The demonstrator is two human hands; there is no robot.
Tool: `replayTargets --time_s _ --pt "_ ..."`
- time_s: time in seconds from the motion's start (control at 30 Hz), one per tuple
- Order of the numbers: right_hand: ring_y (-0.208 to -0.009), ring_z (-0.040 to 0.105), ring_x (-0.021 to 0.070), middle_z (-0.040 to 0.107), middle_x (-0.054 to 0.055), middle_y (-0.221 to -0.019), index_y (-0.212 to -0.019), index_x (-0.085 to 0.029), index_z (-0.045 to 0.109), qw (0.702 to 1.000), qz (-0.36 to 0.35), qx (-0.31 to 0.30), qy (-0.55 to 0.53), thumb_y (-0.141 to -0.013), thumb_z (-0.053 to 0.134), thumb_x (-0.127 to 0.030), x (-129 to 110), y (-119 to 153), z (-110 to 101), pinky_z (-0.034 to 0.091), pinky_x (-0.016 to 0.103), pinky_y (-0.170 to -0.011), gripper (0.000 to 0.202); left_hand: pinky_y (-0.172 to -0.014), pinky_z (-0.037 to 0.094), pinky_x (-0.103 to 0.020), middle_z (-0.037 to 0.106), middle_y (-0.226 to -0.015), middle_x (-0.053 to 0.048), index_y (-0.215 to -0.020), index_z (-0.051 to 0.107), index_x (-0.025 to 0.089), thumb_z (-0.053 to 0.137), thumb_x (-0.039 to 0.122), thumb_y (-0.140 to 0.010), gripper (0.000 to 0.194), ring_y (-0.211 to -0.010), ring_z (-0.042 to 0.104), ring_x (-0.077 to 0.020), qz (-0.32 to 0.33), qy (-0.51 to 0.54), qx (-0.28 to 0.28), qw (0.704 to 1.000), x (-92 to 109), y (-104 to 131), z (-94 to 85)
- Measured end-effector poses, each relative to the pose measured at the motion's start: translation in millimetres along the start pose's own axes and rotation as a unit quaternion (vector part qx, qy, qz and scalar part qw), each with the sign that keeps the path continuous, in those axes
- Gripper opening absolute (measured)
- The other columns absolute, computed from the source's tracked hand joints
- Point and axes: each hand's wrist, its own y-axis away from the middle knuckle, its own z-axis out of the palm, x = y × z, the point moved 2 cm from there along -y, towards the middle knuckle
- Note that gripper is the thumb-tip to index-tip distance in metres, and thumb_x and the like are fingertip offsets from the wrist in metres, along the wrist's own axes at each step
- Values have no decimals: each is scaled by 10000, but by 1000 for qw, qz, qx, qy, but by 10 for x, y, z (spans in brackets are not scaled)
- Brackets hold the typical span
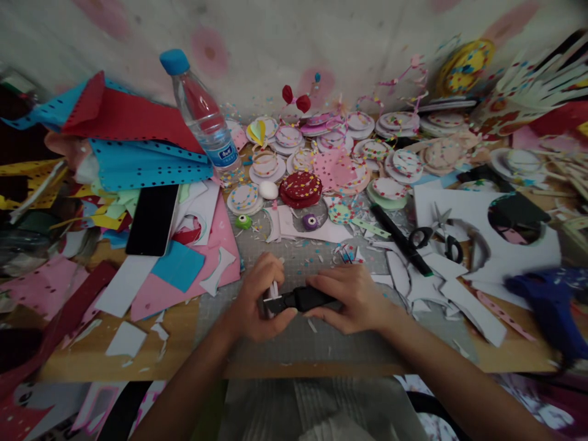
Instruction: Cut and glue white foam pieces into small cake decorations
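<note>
My right hand (349, 295) is closed around a black hand tool with a pale, metal-looking end (305, 299); it resembles a small stapler, but its exact kind is unclear. The tool points left over the grey cutting mat (257, 352). My left hand (263, 298) curls around a small white paper piece (272, 290) at the tool's tip, its thumb against the tool. Fingers hide most of that piece. Just beyond my hands lie white paper offcuts (294, 228), a green craft punch (243, 222) and a purple one (311, 222).
Several decorated paper discs (301, 188) crowd the back. A water bottle (206, 116) stands at back left, near a phone (153, 219) and coloured sheets (133, 131). Rightward lie a black marker (400, 239), scissors (436, 236), cut white card (459, 211) and a blue glue gun (549, 300).
</note>
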Motion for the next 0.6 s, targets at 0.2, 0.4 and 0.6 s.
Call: replayTargets --time_s 0.2,0.4,0.6 --pt "-507 521 127 576 14 -594 -904 -126 633 1000 -10 -13 -16 -965 392 -523 9 -12 -20 263 277 -489 468 -672 339 -381 371 -778 -5 -853 379 226 545 462 -783 297 -781 392 -217 13 11 -26 1000 -8 15 -32" --pt "-502 521 126 577 7 -588 -877 -142 628 999 -13 -26 -19 -961 387 -537 0 -18 -33 269 271 -493 470 -732 350 -404 373 -823 -18 -873 369 224 574 409 -742 306 -839 395 -235 -14 7 -38 999 -13 40 -41" --pt "-499 520 131 569 9 -578 -862 -137 634 1000 -12 -19 -17 -960 369 -548 -4 -15 -9 272 274 -493 498 -693 334 -373 371 -782 -2 -832 350 229 596 361 -733 296 -779 391 -213 8 13 -19 1000 -12 16 -15"
